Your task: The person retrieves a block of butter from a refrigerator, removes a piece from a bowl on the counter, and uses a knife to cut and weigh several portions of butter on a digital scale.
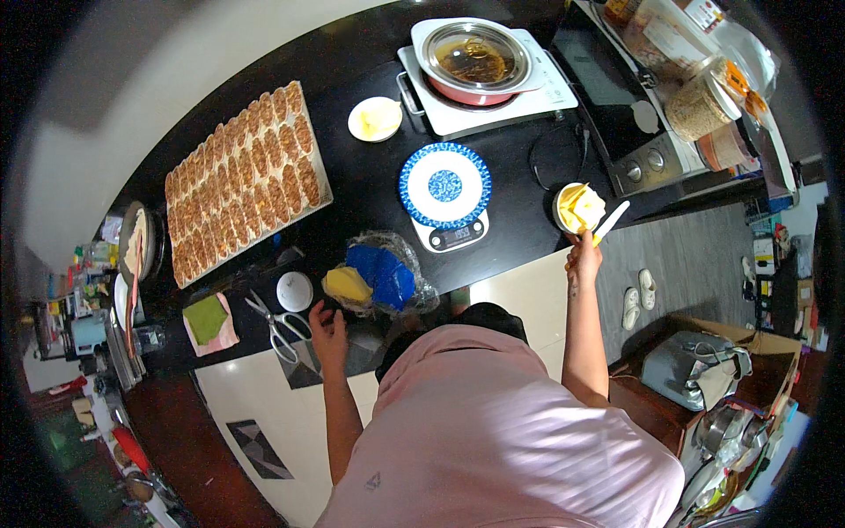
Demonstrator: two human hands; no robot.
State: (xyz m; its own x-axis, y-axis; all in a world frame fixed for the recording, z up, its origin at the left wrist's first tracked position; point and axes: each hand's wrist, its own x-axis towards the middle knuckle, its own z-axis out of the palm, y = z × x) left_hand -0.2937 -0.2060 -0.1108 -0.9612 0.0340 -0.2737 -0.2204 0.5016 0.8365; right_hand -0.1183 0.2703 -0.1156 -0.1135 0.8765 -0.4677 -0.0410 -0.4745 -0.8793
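My left hand (328, 334) has its fingers apart and nothing in it. It is beside a yellow butter block (349, 286) in blue wrapping (380, 275), which lies on crumpled clear plastic (422, 286). At the counter's right edge, my right hand (583, 257) is closed round a knife (611, 223) with a pale blade and yellow handle. Its fingers also touch a small white bowl (558, 211) of yellow butter slices (583, 208); whether they grip the bowl is unclear. A blue-and-white plate (466, 180) rests on a digital kitchen scale (451, 238).
A tray of browned pieces in rows (242, 180) lies at left. Scissors (280, 327), a round white lid (294, 291) and a green cloth (206, 323) lie near the front. A lidded pot (475, 57) stands on a white cooker at the back, beside another butter bowl (375, 119).
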